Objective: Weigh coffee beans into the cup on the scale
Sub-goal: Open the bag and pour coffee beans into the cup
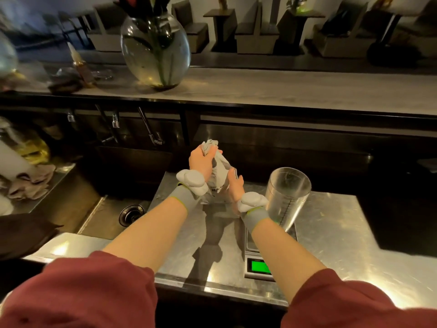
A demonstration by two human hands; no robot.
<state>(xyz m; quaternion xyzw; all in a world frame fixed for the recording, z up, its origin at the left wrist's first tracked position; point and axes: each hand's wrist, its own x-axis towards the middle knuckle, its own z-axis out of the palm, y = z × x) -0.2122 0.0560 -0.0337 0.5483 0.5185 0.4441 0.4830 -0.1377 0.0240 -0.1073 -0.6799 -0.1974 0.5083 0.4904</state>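
Gripping bag [218, 171] (crumpled top), left hand [201, 159].

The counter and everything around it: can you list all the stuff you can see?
bag: one, grey, crumpled top, held upright over the steel counter
cup: one, clear, on the scale, looks empty
scale: one, silver, green lit display, on the counter
counter: one, shiny steel
sink: one, steel, left of the counter
vase: one, round clear glass, holding stems, on the upper ledge
cloth: one, pinkish, left of the sink
left hand: grip on the bag's twisted top
right hand: against the bag's side
sleeves: two, dark red
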